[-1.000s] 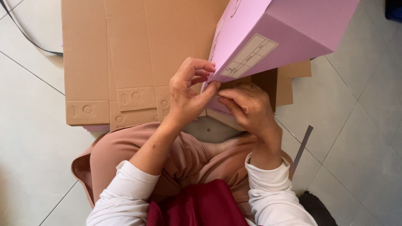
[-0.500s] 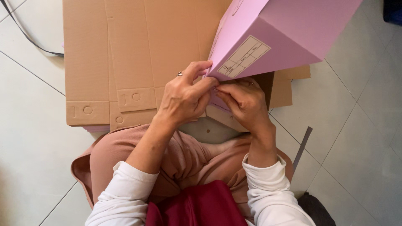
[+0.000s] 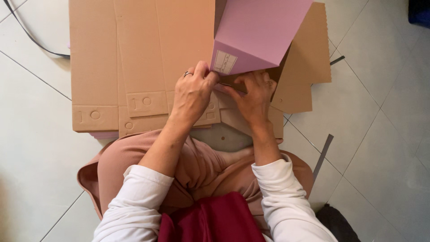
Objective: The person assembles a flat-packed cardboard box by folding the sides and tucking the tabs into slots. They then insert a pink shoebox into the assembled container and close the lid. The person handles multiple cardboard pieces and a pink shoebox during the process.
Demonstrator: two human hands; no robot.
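Observation:
A pink cardboard box (image 3: 264,31) with a small white label stands tilted over flat brown cardboard. My left hand (image 3: 193,94), with a ring on it, pinches the box's near bottom edge by the label. My right hand (image 3: 255,98) is tucked under the same edge, fingers curled on a brown flap below the box. Both hands touch the box close together. The underside of the box is hidden.
Several flat brown cardboard sheets (image 3: 134,62) with punched holes lie on the white tiled floor in front of my knees. A dark cable (image 3: 31,42) runs at the top left. A grey strip (image 3: 323,157) lies to my right, and a dark object (image 3: 333,222) sits near my right elbow.
The box has tipped more upright and shifted left in view. My left hand has closed in on its bottom edge, and my right hand has slid further under it.

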